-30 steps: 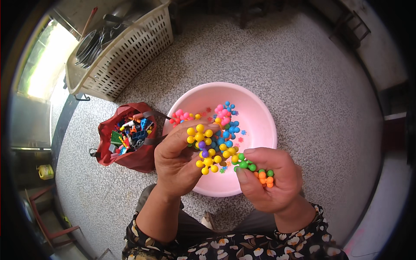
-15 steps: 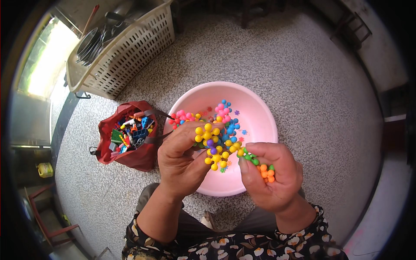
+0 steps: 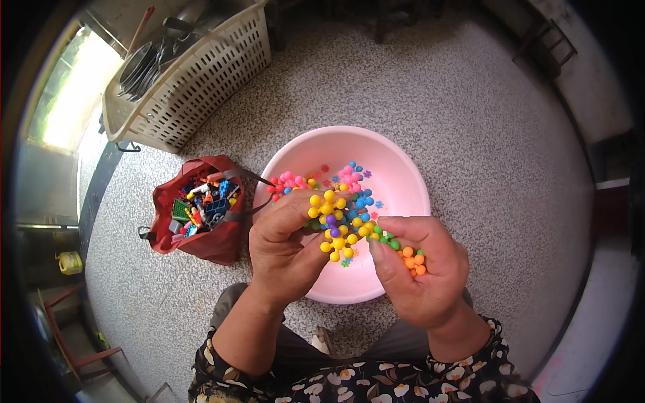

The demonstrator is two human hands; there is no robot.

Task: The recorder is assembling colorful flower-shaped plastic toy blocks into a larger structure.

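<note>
Over a pink basin [image 3: 403,181], my left hand [image 3: 282,242] is closed around a cluster of ball-knobbed plastic building pieces [image 3: 327,208]. Yellow, purple, blue, pink and red knobs stick out of it on several sides, while my palm and fingers hide part of the middle. My right hand [image 3: 426,269] pinches a green knobbed piece [image 3: 387,240] between thumb and forefinger, right beside yellow knobs at the cluster's right side. An orange knobbed piece [image 3: 410,258] shows by my right palm. From here I cannot tell whether the green piece is locked to the yellow one.
Left of the basin stands a red cloth bag [image 3: 232,245] full of mixed toy bricks, its handle reaching the basin's rim. A cream slatted basket [image 3: 208,87] with pans lies farther back left. A small yellow container [image 3: 69,263] is at the far left.
The cluster has shifted and turned slightly to the right in my left hand. My right thumb and forefinger have drawn a little closer in on the green piece.
</note>
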